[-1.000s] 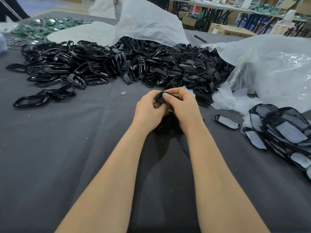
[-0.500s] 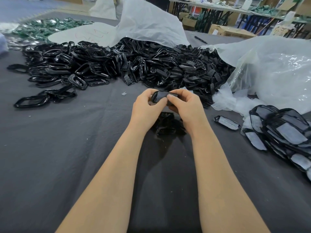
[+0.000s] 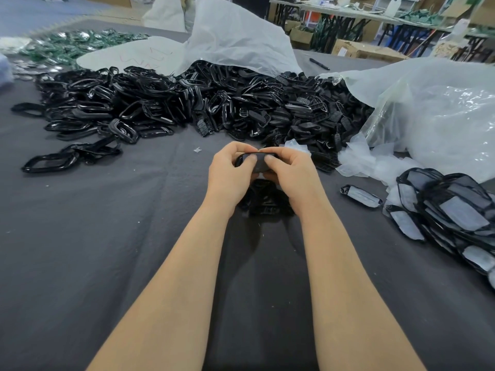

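Grey-clothed workshop table (image 3: 93, 250) — fingers (image 3: 247, 159) of left hand (image 3: 230, 179) and right hand (image 3: 294, 179) pinch a black shell (image 3: 259, 165).

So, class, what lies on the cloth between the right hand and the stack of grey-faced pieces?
A single grey-faced piece, flat on the cloth, clear of the right hand and close by the stack. The head view shows it.

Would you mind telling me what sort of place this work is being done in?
Probably a small factory assembly workshop: a heap of identical black plastic parts on a cloth-covered table, bulk plastic bags beside it, and more worktables with cardboard boxes behind.
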Action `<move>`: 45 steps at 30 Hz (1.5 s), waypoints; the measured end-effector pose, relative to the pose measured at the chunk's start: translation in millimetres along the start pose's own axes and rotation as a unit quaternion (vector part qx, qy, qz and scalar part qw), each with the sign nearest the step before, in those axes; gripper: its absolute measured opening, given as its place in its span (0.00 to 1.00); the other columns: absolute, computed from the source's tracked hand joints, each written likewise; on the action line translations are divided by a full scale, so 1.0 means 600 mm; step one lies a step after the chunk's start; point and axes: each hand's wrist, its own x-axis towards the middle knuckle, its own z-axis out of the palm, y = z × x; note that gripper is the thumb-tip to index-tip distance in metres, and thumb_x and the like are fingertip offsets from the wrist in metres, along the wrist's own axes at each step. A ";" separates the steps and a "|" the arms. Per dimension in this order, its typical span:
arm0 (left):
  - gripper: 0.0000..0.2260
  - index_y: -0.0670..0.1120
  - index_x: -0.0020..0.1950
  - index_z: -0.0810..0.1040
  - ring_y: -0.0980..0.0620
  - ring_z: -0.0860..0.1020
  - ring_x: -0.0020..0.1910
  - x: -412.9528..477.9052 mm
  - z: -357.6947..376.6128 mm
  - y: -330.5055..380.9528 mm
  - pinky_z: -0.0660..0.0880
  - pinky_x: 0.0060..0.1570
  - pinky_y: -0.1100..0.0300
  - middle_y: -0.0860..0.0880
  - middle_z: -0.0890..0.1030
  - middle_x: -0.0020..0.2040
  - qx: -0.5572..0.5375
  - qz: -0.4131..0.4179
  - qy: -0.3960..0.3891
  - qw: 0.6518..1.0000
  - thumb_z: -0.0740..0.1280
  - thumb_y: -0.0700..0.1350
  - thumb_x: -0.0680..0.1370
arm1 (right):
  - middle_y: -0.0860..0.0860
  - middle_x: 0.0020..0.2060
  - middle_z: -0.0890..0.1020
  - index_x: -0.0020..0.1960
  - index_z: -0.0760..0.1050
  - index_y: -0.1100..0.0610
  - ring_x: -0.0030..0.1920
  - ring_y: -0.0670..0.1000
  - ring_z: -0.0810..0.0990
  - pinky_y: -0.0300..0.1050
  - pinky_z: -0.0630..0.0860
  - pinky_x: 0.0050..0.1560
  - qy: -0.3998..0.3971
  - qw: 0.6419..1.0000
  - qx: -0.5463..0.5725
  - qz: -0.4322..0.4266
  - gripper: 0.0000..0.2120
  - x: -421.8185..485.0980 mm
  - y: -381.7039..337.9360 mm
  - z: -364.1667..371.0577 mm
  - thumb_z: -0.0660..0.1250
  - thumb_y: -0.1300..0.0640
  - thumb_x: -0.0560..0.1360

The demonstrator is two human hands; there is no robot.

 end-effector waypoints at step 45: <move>0.10 0.54 0.45 0.73 0.60 0.82 0.32 0.003 -0.007 -0.003 0.80 0.43 0.61 0.50 0.82 0.34 0.027 0.012 0.003 1.000 0.66 0.38 0.79 | 0.56 0.44 0.83 0.56 0.76 0.56 0.41 0.49 0.83 0.40 0.81 0.46 0.032 0.999 0.026 -0.006 0.12 0.003 0.007 -0.008 0.65 0.68 0.76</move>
